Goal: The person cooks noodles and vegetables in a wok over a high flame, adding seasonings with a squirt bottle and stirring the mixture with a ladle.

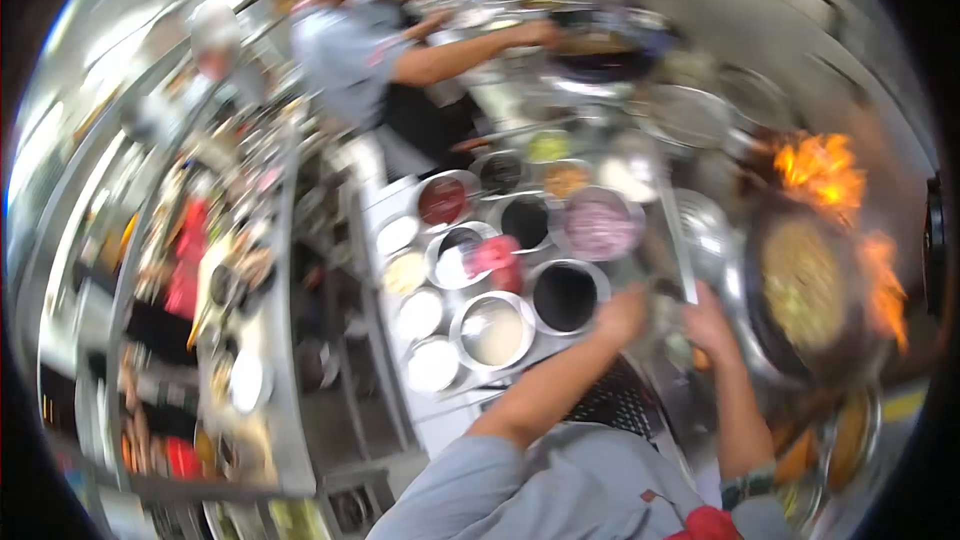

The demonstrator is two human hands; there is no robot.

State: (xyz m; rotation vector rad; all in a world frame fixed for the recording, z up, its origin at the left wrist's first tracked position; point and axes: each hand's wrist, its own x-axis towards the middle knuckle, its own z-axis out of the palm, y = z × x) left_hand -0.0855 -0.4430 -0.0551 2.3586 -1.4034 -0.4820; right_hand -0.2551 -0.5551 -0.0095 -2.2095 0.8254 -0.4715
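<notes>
A: so what's my right grip [710, 325] up to?
B: clamped on a long-handled utensil [678, 240], slim, silvery, kinda blurry. It's over the desk [548, 348], left of the wok [766, 332] with flames [820, 175] beside it.
A: which way's it point?
B: long axis runs away from me, leaning left. Left grip [623, 315]'s near a dark-filled pot [531, 292], can't tell if apart or together.

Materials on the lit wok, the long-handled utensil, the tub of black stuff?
Wok: likely iron or carbon steel; dark, dull interior.
Long-handled utensil: probably bare steel; pale, silvery handle, blurred.
Tub: light rim, maybe stainless; plastic or enamel not ruled out.
</notes>
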